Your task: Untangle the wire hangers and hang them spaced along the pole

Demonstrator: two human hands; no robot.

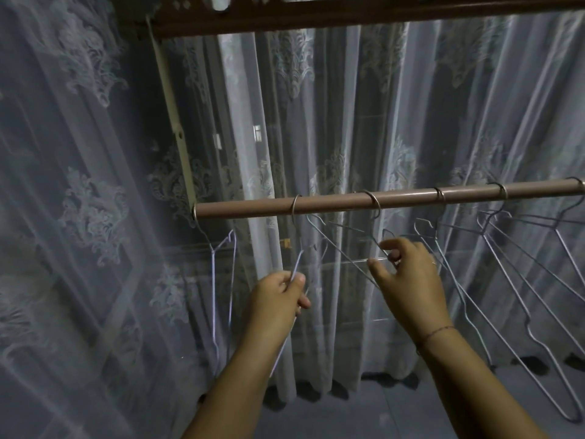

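Left hand [278,299], closest to the lens along with its forearm, has its fingers curled round the lower wire of the second hanger [297,261], whose hook sits on the pole [332,205] above it. Right hand [408,280], wearing a thin bracelet [438,331] at the wrist, pinches between thumb and forefinger the wire of the third hanger [376,204], just under that hanger's hook on the pole.

Along the brownish pole from its left end: the first hanger [214,296] hangs edge-on at the very tip, well apart from the second; then come the two held hangers, set apart from each other. To the right, three more hangers [502,192] hook on at spaced points, though their shoulders and lower wires cross one another below. A white lace curtain [348,122] hangs behind everything, down to the tiled floor [348,416].
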